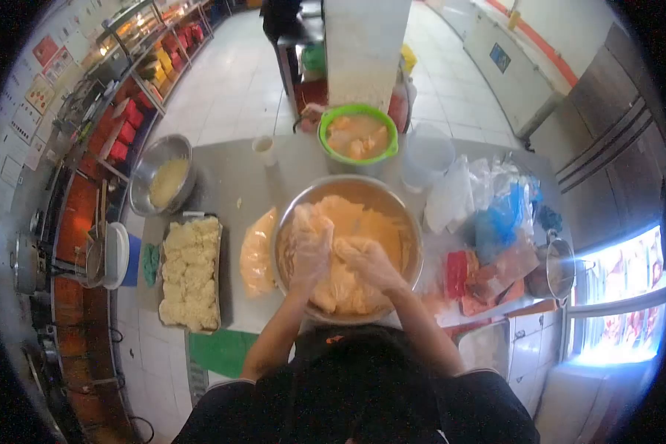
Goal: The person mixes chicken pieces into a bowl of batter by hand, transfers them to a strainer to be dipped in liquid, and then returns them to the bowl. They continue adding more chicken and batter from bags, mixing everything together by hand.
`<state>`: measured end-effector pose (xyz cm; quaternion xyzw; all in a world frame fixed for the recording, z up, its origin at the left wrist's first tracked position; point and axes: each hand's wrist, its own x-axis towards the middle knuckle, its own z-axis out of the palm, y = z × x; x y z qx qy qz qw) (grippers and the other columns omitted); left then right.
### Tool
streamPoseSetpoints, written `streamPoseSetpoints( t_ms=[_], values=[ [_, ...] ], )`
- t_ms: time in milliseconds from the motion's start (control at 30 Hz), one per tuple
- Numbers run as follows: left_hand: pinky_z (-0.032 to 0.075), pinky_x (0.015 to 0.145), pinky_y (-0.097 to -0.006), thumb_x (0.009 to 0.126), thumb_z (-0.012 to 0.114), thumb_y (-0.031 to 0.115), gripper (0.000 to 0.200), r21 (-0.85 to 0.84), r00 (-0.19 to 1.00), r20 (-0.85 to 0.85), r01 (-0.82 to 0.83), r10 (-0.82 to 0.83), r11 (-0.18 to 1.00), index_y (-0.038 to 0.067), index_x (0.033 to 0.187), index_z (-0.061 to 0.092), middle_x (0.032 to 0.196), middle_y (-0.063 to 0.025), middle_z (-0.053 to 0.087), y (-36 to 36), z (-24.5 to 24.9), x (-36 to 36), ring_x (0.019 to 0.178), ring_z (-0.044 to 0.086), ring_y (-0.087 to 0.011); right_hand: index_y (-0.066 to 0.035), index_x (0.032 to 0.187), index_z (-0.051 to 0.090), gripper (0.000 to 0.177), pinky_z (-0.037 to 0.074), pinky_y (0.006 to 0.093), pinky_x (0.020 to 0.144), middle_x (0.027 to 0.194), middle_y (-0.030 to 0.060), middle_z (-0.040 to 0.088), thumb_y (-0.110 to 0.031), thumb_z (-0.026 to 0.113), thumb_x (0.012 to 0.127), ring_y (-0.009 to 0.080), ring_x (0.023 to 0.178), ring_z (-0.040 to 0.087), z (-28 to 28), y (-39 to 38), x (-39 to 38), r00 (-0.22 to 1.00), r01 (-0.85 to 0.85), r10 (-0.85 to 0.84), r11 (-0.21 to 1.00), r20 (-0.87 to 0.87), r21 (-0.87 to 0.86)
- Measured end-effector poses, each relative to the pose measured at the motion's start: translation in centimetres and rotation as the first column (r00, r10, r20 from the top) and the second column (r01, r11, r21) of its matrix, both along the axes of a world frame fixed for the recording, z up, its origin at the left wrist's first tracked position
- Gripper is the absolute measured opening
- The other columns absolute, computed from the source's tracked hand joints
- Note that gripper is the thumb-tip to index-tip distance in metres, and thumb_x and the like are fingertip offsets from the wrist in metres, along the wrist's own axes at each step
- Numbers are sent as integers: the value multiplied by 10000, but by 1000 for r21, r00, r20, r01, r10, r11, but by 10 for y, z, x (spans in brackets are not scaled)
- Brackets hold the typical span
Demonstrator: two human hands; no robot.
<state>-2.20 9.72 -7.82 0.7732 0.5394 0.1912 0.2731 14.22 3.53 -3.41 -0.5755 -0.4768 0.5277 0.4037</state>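
Note:
A large metal bowl (pixel 416 274) holds orange breading flour (pixel 385 226) with coated lumps near its front. Both hands wear clear plastic gloves dusted with the flour. My left hand (pixel 311 255) is over the bowl's left half, fingers curled around a flour-covered lump that I cannot make out clearly. Close beside it on the right, my right hand (pixel 368 265) has its fingers bent inward above the flour; what they grip is hidden. A clear bag of orange flour (pixel 258 255) lies against the bowl's left side.
A tray of pale breaded pieces (pixel 191 274) and a metal bowl of crumbs (pixel 169 181) stand left. Behind is a green-rimmed tub (pixel 358 132) with raw pieces in liquid. Plastic bags (pixel 499 214), a clear container (pixel 428 159) and a metal pot (pixel 559 274) sit right.

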Motion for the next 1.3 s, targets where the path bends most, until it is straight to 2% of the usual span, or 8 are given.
streamPoseSetpoints(
  t_ms=[100,233,433,633,733,867,1067,1300],
  values=[
    [469,1077,-516,1045,581,250,703,141,932,346,-163,106,976,68,1644,263,1381,-297,561,4,-45,5,1263,566,-439,-14,1073,743,316,528,371,770,920,111,716,-315,680,1003,170,833,631,15,-10,-15,1000,-22,21,994,-4,-108],
    [487,1074,-515,1064,557,288,778,8,937,-309,175,-164,985,84,1685,136,1415,-253,599,2,-26,-12,1269,596,-413,-35,1050,752,280,528,384,774,871,138,709,-299,674,997,202,811,652,23,-20,-22,958,-146,155,988,240,-53],
    [558,971,-475,1066,556,283,696,-267,958,-181,-266,223,926,82,1644,225,1287,-173,705,6,22,6,1120,694,-365,-59,1032,760,216,538,426,831,912,173,733,-247,668,976,269,847,694,2,-29,-17,887,-355,308,931,344,81],
    [575,827,-438,1076,544,246,478,430,1000,30,-9,-4,903,59,1513,491,1188,-190,730,-7,13,-18,969,726,-348,32,1447,525,710,472,452,1087,1363,303,613,-417,725,935,389,1292,604,38,5,0,882,221,-211,975,421,25],
    [578,848,-356,1100,555,273,325,52,828,-395,453,-398,890,42,1304,659,1111,-95,742,-34,87,-16,912,719,-232,102,1597,234,1072,341,434,1227,1608,356,336,-517,756,895,429,1524,342,26,27,-9,806,330,-351,935,477,131],
    [580,858,-363,1050,589,187,251,-546,918,361,350,-164,761,41,1234,679,1078,-76,734,-46,53,-20,896,709,-243,81,1646,156,1193,223,434,1295,1714,340,130,-578,770,863,439,1619,91,19,44,-28,809,348,-370,928,456,134],
    [566,918,-317,1036,650,255,375,213,718,145,649,-681,730,34,1339,648,1191,-114,736,-47,-48,-43,1037,700,-214,7,1667,214,974,189,408,1301,1737,301,101,-464,696,964,452,1621,39,-36,44,-18,840,227,-310,946,445,230],
    [555,873,-387,1063,586,324,339,-217,759,177,651,-627,727,22,1200,661,1136,-149,726,-7,28,-33,1018,696,-260,-39,1138,756,326,543,422,934,1102,249,730,-308,652,986,333,1085,719,19,61,20,897,119,-76,990,435,-73]
  ],
)
